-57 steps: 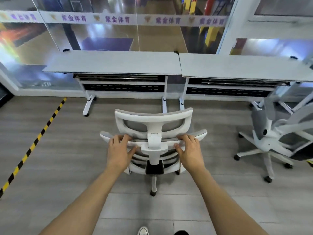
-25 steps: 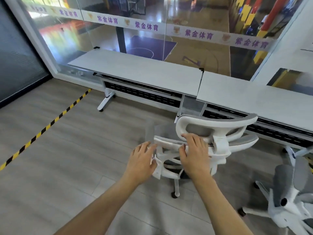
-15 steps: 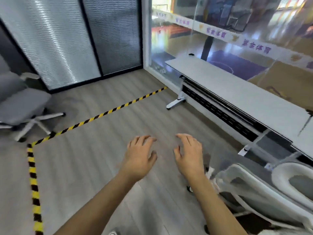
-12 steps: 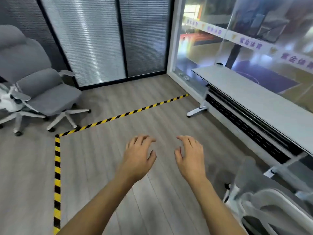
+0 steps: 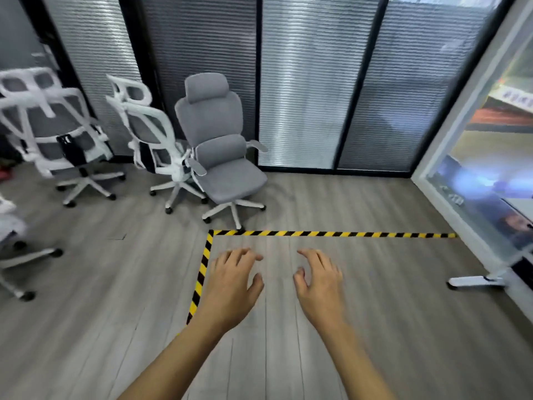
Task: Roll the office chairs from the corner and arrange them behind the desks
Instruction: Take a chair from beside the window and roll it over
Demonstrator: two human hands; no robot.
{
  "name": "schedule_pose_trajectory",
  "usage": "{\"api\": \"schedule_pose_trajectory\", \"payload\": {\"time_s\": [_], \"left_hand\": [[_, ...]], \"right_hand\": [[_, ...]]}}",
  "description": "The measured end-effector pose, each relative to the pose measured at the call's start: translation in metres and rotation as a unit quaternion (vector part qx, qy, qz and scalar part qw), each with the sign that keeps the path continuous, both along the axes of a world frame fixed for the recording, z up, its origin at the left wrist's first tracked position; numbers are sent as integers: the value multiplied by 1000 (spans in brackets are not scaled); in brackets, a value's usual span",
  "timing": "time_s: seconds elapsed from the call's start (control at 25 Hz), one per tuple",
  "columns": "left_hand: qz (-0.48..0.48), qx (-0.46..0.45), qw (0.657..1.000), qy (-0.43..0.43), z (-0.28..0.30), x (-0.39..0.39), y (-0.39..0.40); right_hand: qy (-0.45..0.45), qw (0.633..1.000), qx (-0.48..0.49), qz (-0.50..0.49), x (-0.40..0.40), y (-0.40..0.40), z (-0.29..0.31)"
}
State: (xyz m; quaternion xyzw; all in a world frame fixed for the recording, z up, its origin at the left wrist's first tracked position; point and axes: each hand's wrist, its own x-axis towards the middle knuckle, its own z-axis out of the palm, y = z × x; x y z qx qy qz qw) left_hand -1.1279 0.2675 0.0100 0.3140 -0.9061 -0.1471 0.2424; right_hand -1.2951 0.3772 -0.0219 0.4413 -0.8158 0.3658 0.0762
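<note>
Chairs are sitting bunched in the corner against the blinds: grey padded chair [image 5: 222, 157] nearest, its base just touching the far side of the yellow-black floor tape [image 5: 331, 234]; white mesh chair [image 5: 147, 134] just beside it on the left, armrests nearly meeting; second white mesh chair [image 5: 54, 131] further left, blurred; part of another chair base [image 5: 28, 255] is showing at the left edge. Left hand [image 5: 230, 281] and right hand [image 5: 318, 280] are hovering palm-down over bare floor, fingers loosely spread and curled, holding nothing, well apart from every chair. Judging the step: person is between chairs, heading to fetch one from the corner. Next move is likely calling for walking across the tape, gripping the grey chair's backrest with both hands, then turning it toward the desks, of which only a white desk foot [image 5: 476, 281] is showing at right. Casters may be catching its neighbour's base.
</note>
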Motion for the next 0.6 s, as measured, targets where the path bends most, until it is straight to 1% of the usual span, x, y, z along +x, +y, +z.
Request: {"api": "schedule_pose_trajectory", "payload": {"time_s": [0.12, 0.24, 0.36, 0.48, 0.6], "left_hand": [[56, 9, 998, -12, -9, 7, -80], [84, 9, 996, -32, -15, 4, -166], [117, 13, 992, -42, -10, -7, -261], [141, 0, 988, -58, 0, -14, -352], [163, -4, 985, -57, 2, -5, -434]], "right_hand": [[-17, 999, -2, 42, -4, -96, -9], [-16, 996, -4, 82, -15, -196, -17], [-45, 992, -12, 114, -34, -305, -20], [-43, 988, -12, 147, -46, -416, -10], [-43, 985, -19, 165, -45, -515, 4]]}}
